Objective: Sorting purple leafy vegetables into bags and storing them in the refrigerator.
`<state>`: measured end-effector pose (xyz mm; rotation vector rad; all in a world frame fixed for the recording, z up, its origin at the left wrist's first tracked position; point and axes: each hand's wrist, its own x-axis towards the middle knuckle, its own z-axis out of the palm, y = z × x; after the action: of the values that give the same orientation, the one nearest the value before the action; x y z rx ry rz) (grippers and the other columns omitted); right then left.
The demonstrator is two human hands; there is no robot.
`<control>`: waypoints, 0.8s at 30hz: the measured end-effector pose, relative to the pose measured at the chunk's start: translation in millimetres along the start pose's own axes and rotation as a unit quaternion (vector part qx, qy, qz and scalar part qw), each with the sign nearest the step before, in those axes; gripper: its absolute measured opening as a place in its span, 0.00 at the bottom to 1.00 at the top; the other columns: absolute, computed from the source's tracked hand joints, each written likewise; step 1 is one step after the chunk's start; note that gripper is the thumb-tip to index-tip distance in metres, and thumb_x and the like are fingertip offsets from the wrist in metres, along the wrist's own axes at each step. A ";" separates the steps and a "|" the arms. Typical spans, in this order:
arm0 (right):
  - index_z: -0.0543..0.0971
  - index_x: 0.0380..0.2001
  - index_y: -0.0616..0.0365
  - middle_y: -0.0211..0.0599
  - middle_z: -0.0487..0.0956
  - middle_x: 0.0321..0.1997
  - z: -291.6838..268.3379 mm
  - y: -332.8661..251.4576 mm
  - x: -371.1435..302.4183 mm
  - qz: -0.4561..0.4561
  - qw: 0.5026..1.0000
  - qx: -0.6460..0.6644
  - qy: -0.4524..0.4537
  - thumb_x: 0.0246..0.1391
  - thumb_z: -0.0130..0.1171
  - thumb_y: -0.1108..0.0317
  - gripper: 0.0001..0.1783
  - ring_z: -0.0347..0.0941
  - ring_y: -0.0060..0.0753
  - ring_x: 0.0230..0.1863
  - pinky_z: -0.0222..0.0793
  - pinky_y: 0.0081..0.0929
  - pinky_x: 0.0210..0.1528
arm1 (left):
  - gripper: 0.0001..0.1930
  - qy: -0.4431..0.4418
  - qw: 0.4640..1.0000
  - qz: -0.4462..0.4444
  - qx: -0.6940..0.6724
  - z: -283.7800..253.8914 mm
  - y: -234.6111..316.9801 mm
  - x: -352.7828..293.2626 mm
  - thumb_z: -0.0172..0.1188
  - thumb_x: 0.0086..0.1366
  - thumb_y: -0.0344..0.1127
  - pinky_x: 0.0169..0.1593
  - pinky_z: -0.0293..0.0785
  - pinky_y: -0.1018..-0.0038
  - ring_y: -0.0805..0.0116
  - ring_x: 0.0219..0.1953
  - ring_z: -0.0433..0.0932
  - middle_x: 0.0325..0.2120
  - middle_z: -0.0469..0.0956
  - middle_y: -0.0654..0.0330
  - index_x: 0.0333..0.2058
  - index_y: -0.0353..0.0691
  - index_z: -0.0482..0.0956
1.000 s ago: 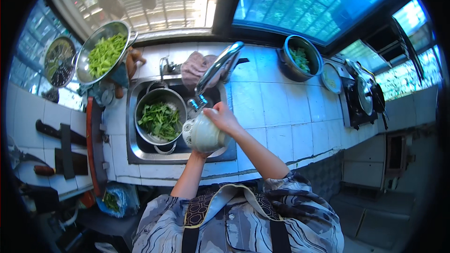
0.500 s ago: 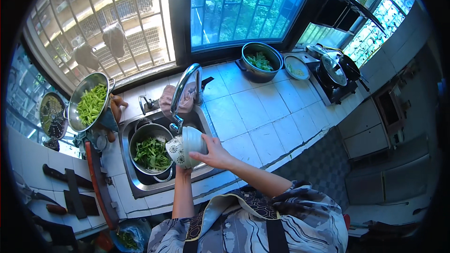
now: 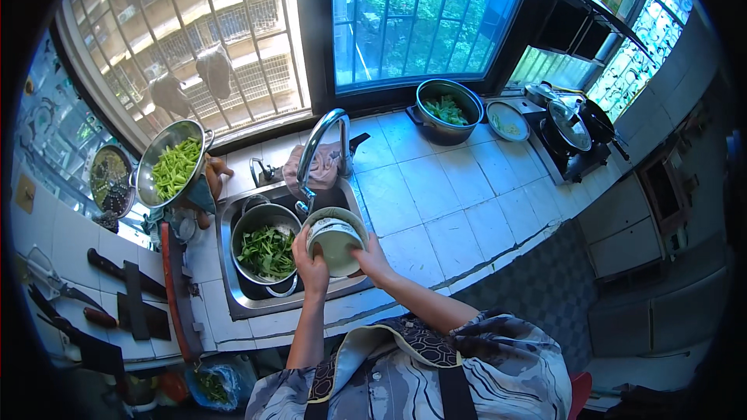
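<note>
Over the right part of the sink (image 3: 233, 303), I hold several nested bowls (image 3: 342, 255), pale and greenish inside with a patterned rim showing. Their openings tilt up toward me. My left hand (image 3: 313, 266) grips the left side, and my right hand (image 3: 372, 260) grips the right side with its thumb over the rim. Just above the bowls is the curved chrome faucet (image 3: 317, 144); whether water runs I cannot tell. Close to my left hand, a metal pot (image 3: 243, 227) of green leaves (image 3: 268, 253) sits in the sink.
A pink cloth (image 3: 298, 167) lies behind the faucet. Left of the sink stand a colander (image 3: 148, 162) of cut green stems and a red-edged board (image 3: 173, 288); knives (image 3: 117, 268) lie further left. Along the right counter are a dark pot (image 3: 449, 134), a plate (image 3: 507, 120) and a stove (image 3: 556, 144).
The bowls have turned from lying sideways to opening toward me, and moved slightly right. My left hand has come from beneath them to their left side.
</note>
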<state>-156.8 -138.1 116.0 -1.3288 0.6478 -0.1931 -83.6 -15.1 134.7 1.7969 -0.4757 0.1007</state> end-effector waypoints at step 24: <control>0.47 0.62 0.54 0.66 0.55 0.63 0.3 -280.2 36.0 -0.778 0.599 -0.171 -0.080 0.33 0.74 0.69 0.56 0.55 0.63 0.64 0.57 0.46 0.63 | 0.55 0.112 0.884 0.453 0.029 -58.0 172.9 148.1 0.76 0.39 0.34 0.55 0.63 0.67 0.60 0.52 0.64 0.51 0.57 0.50 0.60 0.35 0.44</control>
<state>-63.8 -226.5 367.7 -1.9309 -0.8998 -1.4014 -2.0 -34.8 354.2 1.4540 -1.1184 0.9675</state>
